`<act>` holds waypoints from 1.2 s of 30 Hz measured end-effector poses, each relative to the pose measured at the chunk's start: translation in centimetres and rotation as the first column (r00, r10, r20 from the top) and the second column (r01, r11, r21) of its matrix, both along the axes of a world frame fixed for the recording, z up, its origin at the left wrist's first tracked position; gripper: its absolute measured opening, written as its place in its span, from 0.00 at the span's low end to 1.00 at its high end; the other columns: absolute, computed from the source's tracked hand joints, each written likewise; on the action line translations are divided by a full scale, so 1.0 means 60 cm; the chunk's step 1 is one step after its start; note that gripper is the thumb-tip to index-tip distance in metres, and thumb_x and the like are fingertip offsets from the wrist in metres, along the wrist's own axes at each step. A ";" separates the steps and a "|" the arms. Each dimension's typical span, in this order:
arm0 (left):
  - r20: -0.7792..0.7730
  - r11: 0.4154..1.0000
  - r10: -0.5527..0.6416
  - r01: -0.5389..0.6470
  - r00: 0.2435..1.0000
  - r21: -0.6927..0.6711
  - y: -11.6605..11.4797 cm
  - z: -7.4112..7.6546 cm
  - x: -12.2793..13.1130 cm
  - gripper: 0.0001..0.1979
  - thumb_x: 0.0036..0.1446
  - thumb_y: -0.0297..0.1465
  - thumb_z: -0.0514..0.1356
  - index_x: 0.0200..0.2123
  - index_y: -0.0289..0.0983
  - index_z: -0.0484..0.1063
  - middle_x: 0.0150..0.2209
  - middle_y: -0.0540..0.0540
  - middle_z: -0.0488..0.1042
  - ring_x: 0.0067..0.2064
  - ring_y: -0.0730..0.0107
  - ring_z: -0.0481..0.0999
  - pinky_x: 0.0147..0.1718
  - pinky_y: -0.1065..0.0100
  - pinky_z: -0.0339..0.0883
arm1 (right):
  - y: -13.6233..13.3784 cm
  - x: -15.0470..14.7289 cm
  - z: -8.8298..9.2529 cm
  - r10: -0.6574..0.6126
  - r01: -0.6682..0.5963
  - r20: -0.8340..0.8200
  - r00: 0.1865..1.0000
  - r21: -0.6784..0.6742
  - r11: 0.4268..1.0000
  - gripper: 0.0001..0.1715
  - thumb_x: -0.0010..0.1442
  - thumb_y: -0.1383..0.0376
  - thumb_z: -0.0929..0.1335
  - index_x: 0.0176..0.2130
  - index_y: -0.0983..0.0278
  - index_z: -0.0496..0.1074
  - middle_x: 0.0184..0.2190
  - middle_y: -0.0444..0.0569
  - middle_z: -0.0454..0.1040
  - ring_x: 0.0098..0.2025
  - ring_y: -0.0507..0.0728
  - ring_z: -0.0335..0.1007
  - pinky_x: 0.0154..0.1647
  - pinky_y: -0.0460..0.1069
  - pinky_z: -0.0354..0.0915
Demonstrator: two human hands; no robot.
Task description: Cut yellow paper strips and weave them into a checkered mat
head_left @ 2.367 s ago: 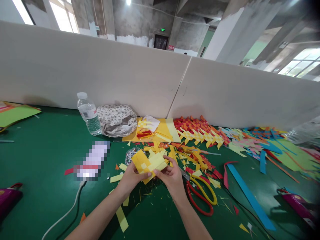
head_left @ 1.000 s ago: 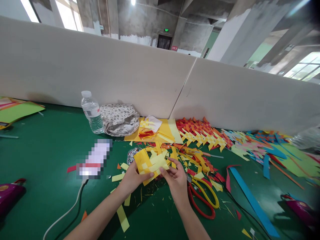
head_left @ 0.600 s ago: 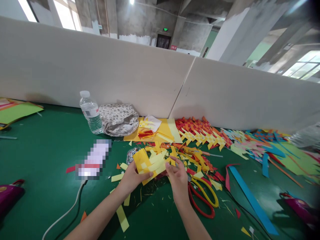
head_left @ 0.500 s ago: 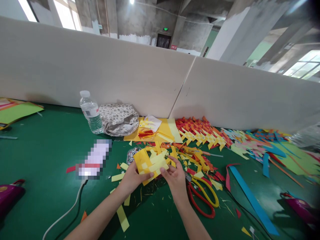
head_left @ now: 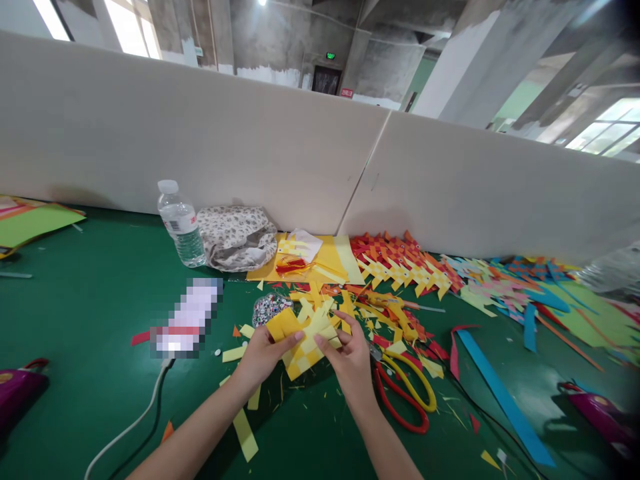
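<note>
Between my hands is a woven paper piece [head_left: 304, 358] of pale and deeper yellow strips, checkered on its lower part, with loose strip ends at the top. My left hand [head_left: 266, 353] pinches its left side, thumb on the front. On the right side, my right hand [head_left: 350, 350] grips the pale strips between thumb and fingers. Both hands are closed on the paper above the green table [head_left: 200, 413]. Just behind lies a bag of small beads or eyes [head_left: 270, 308]. Scissors [head_left: 406, 393] with red and yellow handles rest right of my right hand.
A water bottle [head_left: 181, 227] and a patterned cloth bundle [head_left: 237, 237] stand by the white partition [head_left: 225, 147]. A yellow glue gun [head_left: 400, 313] lies among paper scraps. Finished woven fish shapes [head_left: 400, 263] are piled behind. A blurred phone [head_left: 187, 317] with a cable lies left.
The woven paper has been turned and tilted, so its checkered lower part now faces me. My left thumb has moved up and left along it. Both hands keep hold.
</note>
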State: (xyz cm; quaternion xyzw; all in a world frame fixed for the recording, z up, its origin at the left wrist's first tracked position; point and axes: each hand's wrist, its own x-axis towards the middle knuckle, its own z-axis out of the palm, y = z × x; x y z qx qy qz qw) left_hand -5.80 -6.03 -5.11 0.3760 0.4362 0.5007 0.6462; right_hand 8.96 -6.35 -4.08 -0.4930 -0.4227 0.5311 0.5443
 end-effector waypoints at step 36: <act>-0.023 0.998 -0.064 0.064 0.998 -0.024 -0.005 0.009 0.002 0.16 0.41 0.37 0.65 0.34 0.34 0.74 0.32 0.44 0.78 0.32 0.62 0.76 0.30 0.67 0.69 | -0.006 0.000 0.010 -0.005 0.005 0.041 0.999 0.002 1.000 0.41 0.43 0.60 0.73 0.53 0.63 0.55 0.27 0.47 0.76 0.29 0.59 0.73 0.28 0.50 0.68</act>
